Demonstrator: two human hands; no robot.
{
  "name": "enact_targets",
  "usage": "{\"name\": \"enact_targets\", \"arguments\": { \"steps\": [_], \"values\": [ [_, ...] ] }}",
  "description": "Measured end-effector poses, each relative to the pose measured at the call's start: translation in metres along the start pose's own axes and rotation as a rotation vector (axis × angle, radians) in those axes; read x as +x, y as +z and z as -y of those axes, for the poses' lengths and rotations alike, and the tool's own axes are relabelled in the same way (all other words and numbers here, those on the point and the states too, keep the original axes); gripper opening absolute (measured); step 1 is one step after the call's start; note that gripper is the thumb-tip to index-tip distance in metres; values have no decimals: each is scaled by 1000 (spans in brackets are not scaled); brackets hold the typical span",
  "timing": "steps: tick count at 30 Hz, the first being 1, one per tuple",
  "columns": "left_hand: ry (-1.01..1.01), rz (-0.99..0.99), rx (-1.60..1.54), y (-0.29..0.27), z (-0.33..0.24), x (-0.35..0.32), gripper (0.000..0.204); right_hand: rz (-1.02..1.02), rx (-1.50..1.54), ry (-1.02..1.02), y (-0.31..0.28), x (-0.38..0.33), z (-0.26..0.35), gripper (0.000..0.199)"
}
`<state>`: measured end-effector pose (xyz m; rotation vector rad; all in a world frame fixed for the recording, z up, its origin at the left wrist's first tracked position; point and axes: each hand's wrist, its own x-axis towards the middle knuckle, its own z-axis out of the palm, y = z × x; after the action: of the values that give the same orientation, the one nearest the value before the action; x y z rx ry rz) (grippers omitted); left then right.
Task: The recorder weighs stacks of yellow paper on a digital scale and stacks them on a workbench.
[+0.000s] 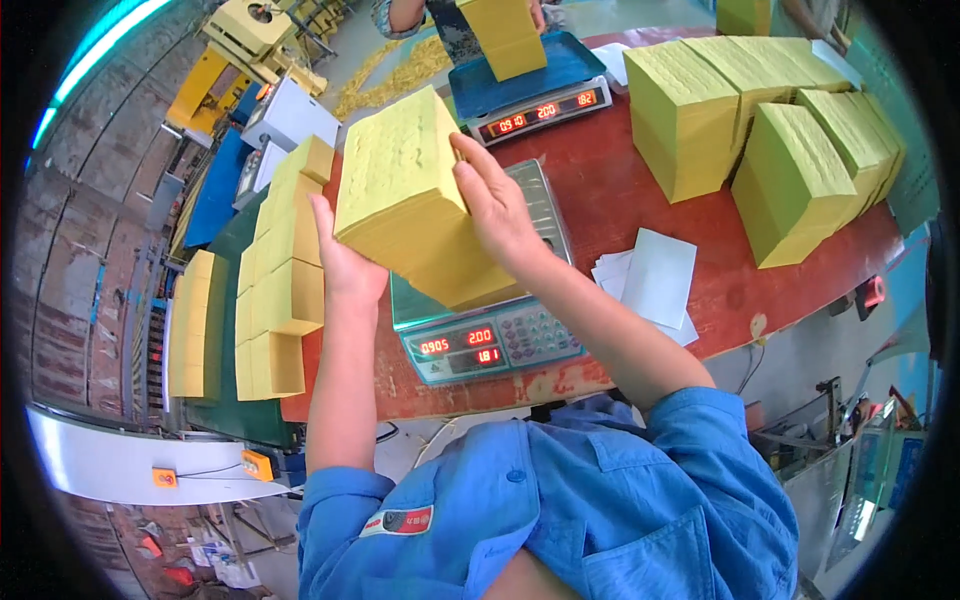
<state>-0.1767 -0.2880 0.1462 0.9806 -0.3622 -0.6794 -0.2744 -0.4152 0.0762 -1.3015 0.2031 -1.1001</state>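
A thick block of yellow paper sheets (pixel 400 190) is tilted between my two hands. My left hand (pixel 350 262) supports its lower left side, the thumb up along the edge. Against its right side lies my right hand (pixel 497 205), fingers spread along it. Under the block stands a digital scale (pixel 490 345) with lit red digits and a keypad; much of its plate is hidden. Whether the block touches the plate I cannot tell. Across the table, another person's hands are at a second yellow paper block (pixel 505 45) on a blue-trayed scale (pixel 535 105).
Several yellow paper blocks stand on the right of the red table (pixel 610 190); the nearest block (pixel 790 190) is by its edge. White paper slips (pixel 655 280) lie right of my scale. On the left, rows of yellow blocks (pixel 285 240) line a green surface (pixel 222 375).
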Motion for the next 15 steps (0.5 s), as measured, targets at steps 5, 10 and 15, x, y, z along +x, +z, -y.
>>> {"name": "enact_targets", "arguments": {
  "steps": [5, 10, 15],
  "values": [
    [99, -30, 68, 6, 7, -2, 71, 24, -87, 8, -9, 0, 11, 46],
    [88, -120, 44, 12, -5, -7, 67, 3, -63, -100, -20, -8, 16, 49],
    [13, -3, 42, -2, -12, -8, 57, 121, -82, -190, -25, -14, 32, 50]
  ]
}}
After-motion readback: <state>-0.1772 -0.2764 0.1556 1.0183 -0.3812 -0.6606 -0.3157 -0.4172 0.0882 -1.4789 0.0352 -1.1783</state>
